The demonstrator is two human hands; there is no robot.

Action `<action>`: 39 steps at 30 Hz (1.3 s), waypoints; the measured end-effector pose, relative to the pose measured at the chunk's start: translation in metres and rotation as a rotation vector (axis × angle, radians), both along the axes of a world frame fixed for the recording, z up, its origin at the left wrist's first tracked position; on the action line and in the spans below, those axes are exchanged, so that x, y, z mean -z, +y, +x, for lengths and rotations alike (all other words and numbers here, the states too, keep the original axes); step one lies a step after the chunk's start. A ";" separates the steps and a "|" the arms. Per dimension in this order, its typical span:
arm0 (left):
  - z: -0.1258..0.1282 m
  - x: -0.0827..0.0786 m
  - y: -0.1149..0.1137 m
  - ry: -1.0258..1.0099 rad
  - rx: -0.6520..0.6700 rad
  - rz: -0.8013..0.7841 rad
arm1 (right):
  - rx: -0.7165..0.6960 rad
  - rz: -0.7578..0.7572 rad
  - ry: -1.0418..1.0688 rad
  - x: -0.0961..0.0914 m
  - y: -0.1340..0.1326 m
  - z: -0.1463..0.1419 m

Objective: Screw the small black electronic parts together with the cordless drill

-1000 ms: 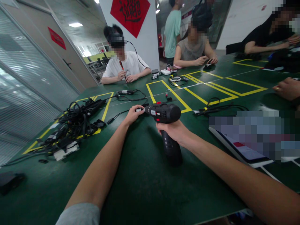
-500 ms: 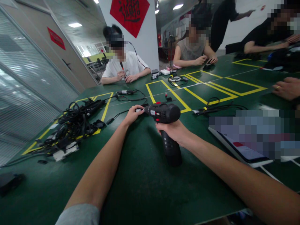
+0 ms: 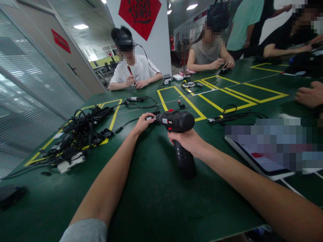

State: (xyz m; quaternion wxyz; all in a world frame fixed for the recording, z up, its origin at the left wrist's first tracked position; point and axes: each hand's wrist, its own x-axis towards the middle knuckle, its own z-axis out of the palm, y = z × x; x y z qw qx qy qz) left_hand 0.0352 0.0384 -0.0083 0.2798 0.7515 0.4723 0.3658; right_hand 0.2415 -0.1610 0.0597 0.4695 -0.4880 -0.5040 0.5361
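My right hand (image 3: 185,139) is wrapped round the handle of a black cordless drill (image 3: 178,121) with red accents. The drill points left, its handle slanting down over the green table. At the drill's tip, my left hand (image 3: 143,123) has its fingers closed on a small black cabled piece with a white label (image 3: 150,117). A black cable (image 3: 130,123) runs leftward from there. The tip meets or nearly touches this piece; the exact contact is too small to tell.
A heap of black cables and adapters (image 3: 85,129) lies left in a yellow-taped area. More cables (image 3: 232,116) and a tablet-like device (image 3: 262,158) are on the right. Small red and black parts (image 3: 181,106) sit beyond the drill. Several people work around the table.
My hands and the drill stay in place. A person in a light green top has appeared at the back right. Another person's hand at the right edge has shifted slightly.
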 end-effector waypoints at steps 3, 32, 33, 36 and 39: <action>-0.001 0.001 0.001 0.000 0.001 0.003 | 0.009 -0.008 0.005 0.001 0.000 0.000; -0.001 0.000 0.001 0.000 0.015 0.008 | -0.002 -0.017 -0.010 -0.001 -0.001 0.001; -0.001 0.000 0.001 0.001 0.016 0.012 | -0.005 -0.017 -0.012 -0.002 -0.001 0.001; -0.002 0.002 0.002 -0.006 0.017 0.003 | -0.007 -0.025 -0.014 -0.002 -0.001 0.001; -0.002 0.003 0.004 -0.007 0.005 -0.015 | 0.007 -0.022 -0.015 -0.001 0.000 0.001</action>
